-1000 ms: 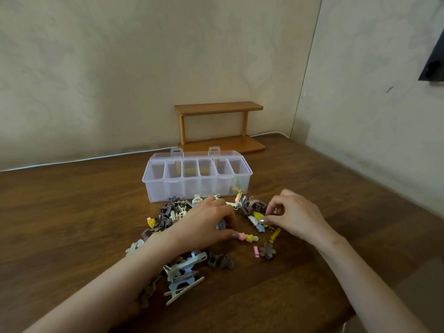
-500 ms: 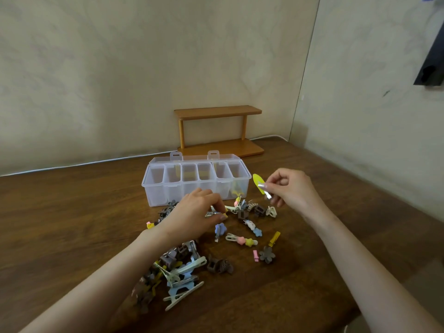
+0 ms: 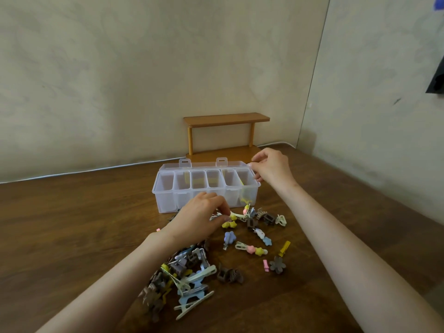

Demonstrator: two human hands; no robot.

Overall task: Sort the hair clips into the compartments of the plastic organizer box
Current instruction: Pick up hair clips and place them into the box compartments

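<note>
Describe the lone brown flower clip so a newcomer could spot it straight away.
From the clear organizer box, come toward the camera past the clips scattered before its right end. The brown flower clip lies there with a tiny pink clip at its left. Unlike the chunky brown claw clip farther left, it is flat with rounded petals.

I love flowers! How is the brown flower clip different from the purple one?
The brown flower clip is dark; the purple flower clip is pale. The brown one lies beside a small pink clip; the purple one lies alone, nearer the left hand. Both are flower-shaped and lie on the table, outside the organizer box.
</note>
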